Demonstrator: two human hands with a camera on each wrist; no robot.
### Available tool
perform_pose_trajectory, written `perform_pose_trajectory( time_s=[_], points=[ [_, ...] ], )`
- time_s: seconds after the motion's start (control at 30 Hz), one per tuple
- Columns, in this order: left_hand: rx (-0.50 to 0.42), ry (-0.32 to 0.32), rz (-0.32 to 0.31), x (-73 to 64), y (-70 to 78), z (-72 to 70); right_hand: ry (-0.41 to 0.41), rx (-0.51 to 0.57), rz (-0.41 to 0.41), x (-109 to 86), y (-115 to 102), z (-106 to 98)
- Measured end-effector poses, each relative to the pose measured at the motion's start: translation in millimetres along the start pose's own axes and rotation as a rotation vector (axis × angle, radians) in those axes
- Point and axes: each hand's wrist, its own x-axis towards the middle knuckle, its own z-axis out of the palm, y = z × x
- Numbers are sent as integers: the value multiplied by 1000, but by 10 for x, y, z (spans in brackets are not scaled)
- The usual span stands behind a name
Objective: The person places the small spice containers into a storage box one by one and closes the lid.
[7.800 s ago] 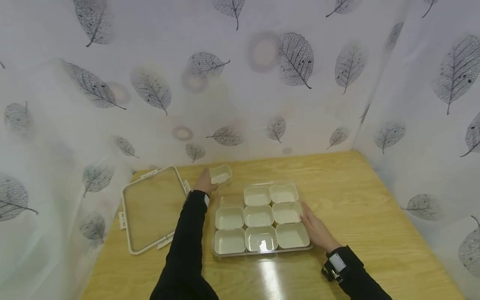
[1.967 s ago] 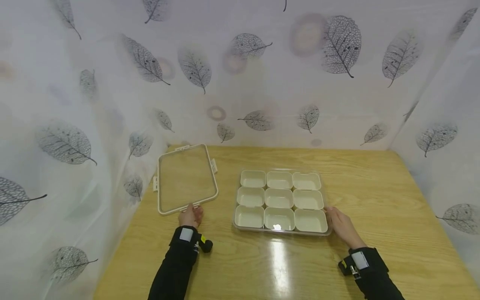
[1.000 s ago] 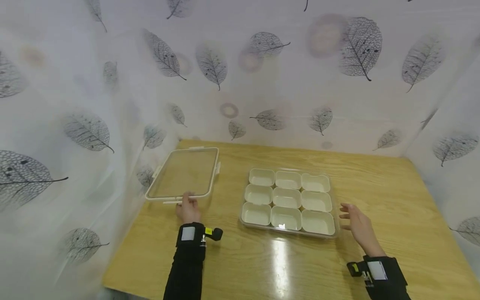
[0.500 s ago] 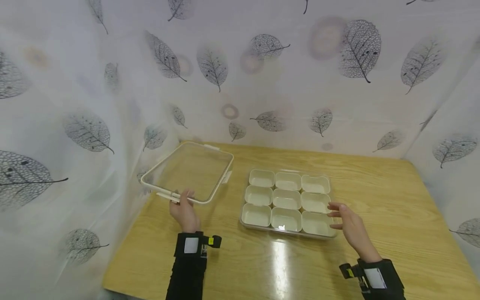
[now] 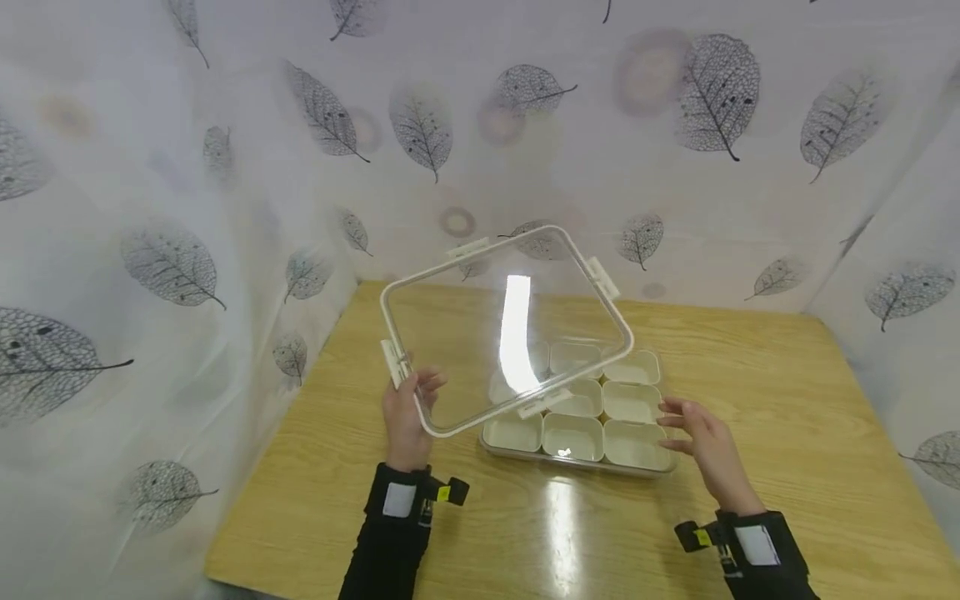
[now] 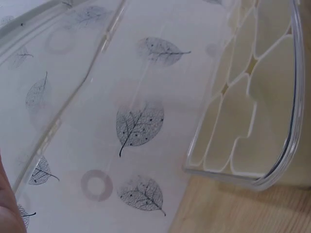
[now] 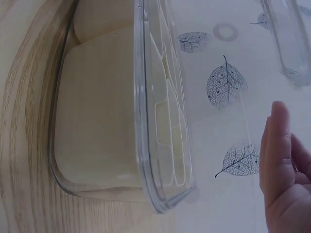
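Observation:
My left hand grips the near-left edge of a clear lid with a white rim and clips. The lid is tilted in the air, partly over a clear box on the table. Inside that box, cream-coloured small containers sit in rows; some show only through the lid. My right hand hovers at the box's right side, fingers apart and holding nothing. In the right wrist view, the box wall stands left of the right hand, with a gap between them.
The box rests on a wooden table. White sheeting with a leaf print hangs behind the table and along both sides. Each wrist wears a black band with a small camera.
Earlier my left hand held a small container; by two seconds ago all sat in the box. The left hand has since lifted the lid off the table and rightward. My right hand came off the box.

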Motion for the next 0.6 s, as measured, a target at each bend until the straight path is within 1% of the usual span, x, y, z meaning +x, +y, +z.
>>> perform_pose_trajectory(
  time_s=[0.03, 0.07, 0.1, 0.13, 0.17, 0.2, 0.23, 0.33, 0.4, 0.43, 0.5, 0.6],
  points=[
    [12, -29, -21, -7, -29, 13, 24, 19, 15, 31, 123, -31],
    [20, -59, -43, -12, -61, 21, 33, 39, 32, 48, 184, -54],
    [35, -86, -62, -14, -93, 25, 39, 50, 48, 54, 198, -67],
    [47, -108, -81, -14, -126, 26, 39, 88, 58, 52, 177, -76],
    [59, -128, -100, -13, -160, 29, 31, 120, 59, 45, 120, -81],
    [78, -150, -117, -11, -192, 30, 13, 141, 63, 23, 8, -77],
    [101, -169, -132, -6, -229, 30, 17, 162, 79, -4, -120, -55],
    [157, -210, -173, 13, -345, 31, -19, 241, 87, -93, -539, -12],
    [201, -240, -190, 32, -430, 27, -20, 259, 117, -143, -762, 20],
    [220, -253, -200, 45, -474, 24, 2, 266, 144, -155, -820, 31],
    [256, -289, -220, 74, -555, 16, 33, 247, 190, -168, -880, 43],
    [302, -326, -238, 118, -657, 14, 90, 145, 240, -158, -840, 45]
  ],
)
